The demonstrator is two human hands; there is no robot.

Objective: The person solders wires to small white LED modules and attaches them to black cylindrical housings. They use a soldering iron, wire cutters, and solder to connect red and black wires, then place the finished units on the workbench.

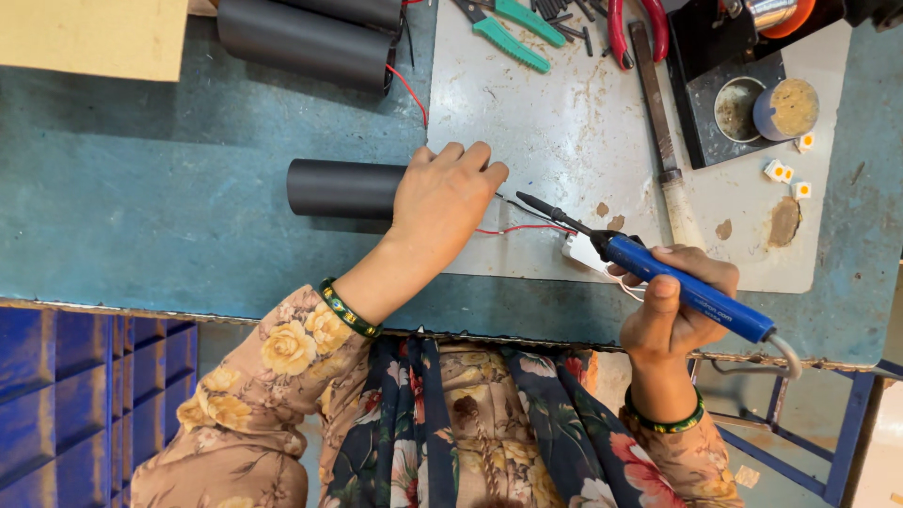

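The black tube [343, 188] lies on the blue desk [141, 188] with its long axis running left to right. It serves as the landmark here. The left hand [442, 202] covers its right end, fingers [470, 160] curled down over it and gripping it. From under that hand a red wire [517, 229] and a dark wire trail off to the right of the tube, onto the grey metal sheet [564, 122].

The right hand [677, 301] sits further right of the tube and nearer the desk's front edge. It is clenched around a blue-handled soldering iron [687, 282]. The iron slants up and left — its dark tip [527, 200] points back toward the tube's covered end and stops just short of the left fingertips, just above the red wire. I cannot tell whether the tip touches a wire.

Beyond the tube, well apart, lie more black tubes [301, 38], green-handled pliers [508, 38] and a file [658, 103].
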